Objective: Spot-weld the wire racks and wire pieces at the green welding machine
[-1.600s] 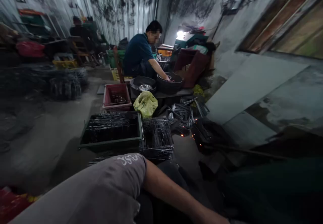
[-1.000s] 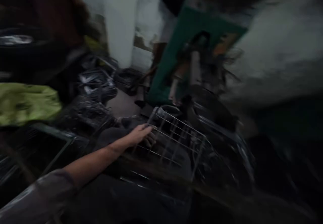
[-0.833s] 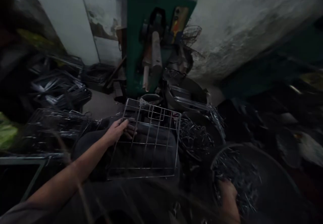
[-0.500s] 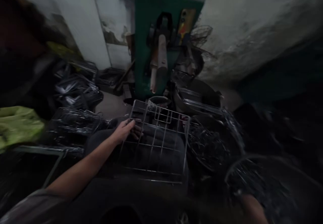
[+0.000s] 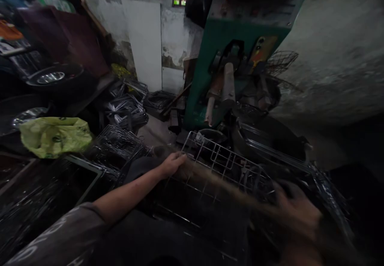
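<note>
Dim workshop, green metal machine point(image 5: 237, 38) beyond. Your left hand point(image 5: 172, 164) clamps the silver wire grid point(image 5: 223, 166) by its left edge; right hand point(image 5: 295, 210) blurred, fingers unreadable.

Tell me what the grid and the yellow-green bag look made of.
The grid, gripped by the left hand: thin metal wire, likely steel, bare silvery finish; the rods glint. The bag: thin plastic film, slightly glossy; it is crumpled and slumped.
</note>
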A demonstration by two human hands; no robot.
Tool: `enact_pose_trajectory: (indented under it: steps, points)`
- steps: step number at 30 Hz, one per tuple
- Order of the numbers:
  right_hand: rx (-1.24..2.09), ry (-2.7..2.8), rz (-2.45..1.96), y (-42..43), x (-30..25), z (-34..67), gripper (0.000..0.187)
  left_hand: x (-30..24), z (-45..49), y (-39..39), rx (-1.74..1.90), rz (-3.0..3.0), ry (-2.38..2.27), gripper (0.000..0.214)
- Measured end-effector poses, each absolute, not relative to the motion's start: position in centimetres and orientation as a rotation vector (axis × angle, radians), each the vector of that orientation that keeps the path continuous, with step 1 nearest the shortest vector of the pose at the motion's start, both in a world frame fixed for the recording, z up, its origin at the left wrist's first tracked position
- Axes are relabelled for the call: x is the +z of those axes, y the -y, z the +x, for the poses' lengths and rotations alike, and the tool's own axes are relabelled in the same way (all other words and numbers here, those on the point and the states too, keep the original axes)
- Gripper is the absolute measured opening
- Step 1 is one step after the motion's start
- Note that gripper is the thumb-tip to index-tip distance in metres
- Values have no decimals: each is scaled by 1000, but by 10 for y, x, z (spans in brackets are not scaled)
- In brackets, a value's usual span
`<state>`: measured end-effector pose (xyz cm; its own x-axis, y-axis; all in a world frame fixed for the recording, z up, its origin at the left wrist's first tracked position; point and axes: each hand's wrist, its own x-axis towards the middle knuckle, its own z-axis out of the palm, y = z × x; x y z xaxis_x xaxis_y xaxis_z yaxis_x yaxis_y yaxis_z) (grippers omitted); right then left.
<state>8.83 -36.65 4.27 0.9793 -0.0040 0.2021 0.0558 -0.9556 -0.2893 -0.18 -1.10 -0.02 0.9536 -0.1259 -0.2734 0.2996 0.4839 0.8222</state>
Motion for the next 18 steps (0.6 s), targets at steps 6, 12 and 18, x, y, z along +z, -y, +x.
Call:
enact_pose_trajectory:
  steps: [6,12,18]
  points:
    - [-481,806,-2568,248,39,128,36,-5,-5,8,-232,1011,-194,72]
    - [-587,861,-2674,237,18,129,31,-9,-5,2,-235,990,-163,67]
    - [-651,803,-2718,238,18,124,34,-11,-4,5,-231,974,-145,64]
